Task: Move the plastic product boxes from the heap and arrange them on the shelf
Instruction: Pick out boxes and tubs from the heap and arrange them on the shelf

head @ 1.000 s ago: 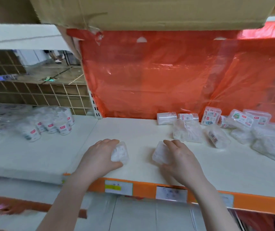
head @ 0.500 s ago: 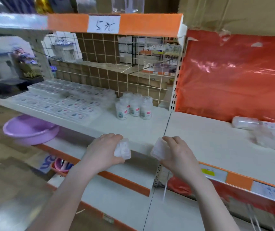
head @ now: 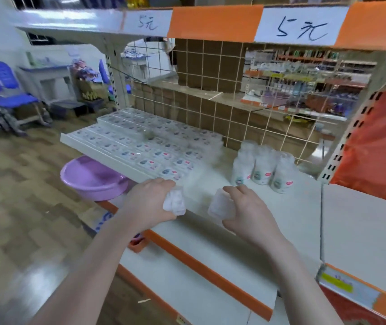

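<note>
Shelving in white metal with orange edge strips (head: 281, 207) takes up most of the view, pretty blurry tbh. Rows of flat clear plastic product boxes with printed labels (head: 154, 148) are laid out along its left end, right up to the front edge. A round purple plastic basin (head: 91, 177) is seen just below that left corner. Three white labelled plastic jars (head: 262, 170) are grouped near the back wire grid, mid-shelf. Left hand (head: 150, 202) is curled around a small clear plastic box (head: 175, 202); right hand (head: 246, 212) is clamped on a second small clear plastic box (head: 220, 205). Both boxes are held above the shelf's front edge, near each other but apart.
</note>
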Available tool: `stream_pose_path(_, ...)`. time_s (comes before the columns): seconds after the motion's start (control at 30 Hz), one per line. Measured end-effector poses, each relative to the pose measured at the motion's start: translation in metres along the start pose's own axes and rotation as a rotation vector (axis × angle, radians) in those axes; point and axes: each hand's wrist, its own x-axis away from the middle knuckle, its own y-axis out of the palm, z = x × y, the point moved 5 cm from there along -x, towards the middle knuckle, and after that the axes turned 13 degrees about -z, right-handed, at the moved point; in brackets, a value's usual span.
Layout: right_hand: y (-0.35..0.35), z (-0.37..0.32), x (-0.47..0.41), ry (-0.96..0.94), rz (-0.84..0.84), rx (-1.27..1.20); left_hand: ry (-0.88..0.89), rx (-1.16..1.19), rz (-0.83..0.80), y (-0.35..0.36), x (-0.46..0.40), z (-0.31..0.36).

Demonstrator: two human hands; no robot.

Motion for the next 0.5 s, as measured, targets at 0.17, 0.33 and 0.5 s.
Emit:
stream_pose_path(0.17,0.011,-0.023,-0.075,-0.001,-0.012,-0.049,-0.034,-0.051,-0.016,-0.023,-0.052,-0.062)
stream_pose_path(0.33,0.003,-0.041,-0.151,0.005,-0.042,-0.013,-0.065,-0.046,-0.079,-0.043,-0.102,-0.117)
stream_pose_path(0.5,0.000,-0.066,-0.212,-0.004,-0.099,0.027,-0.082,-0.004,-0.120,-0.049,-0.132,-0.164)
